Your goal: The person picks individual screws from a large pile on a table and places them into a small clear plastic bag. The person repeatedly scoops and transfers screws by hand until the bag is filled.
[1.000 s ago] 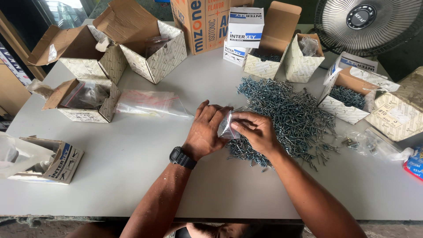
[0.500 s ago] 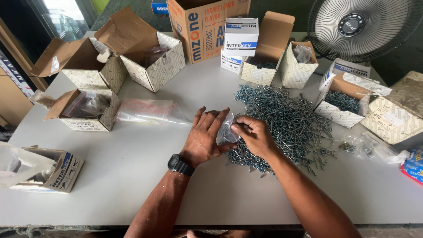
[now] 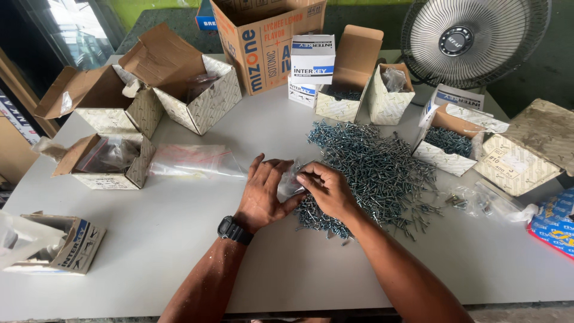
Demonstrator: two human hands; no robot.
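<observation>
Grey surface is cluttered with open cardboard boxes along the top of the frame and a big pile of screws right of centre. Both hands meet mid-frame at the pile's left edge: left hand and right hand each have fingers pinched on a small clear plastic bag.

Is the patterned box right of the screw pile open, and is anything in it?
Open. The patterned box has its flaps up, and dark screws show inside.
</observation>
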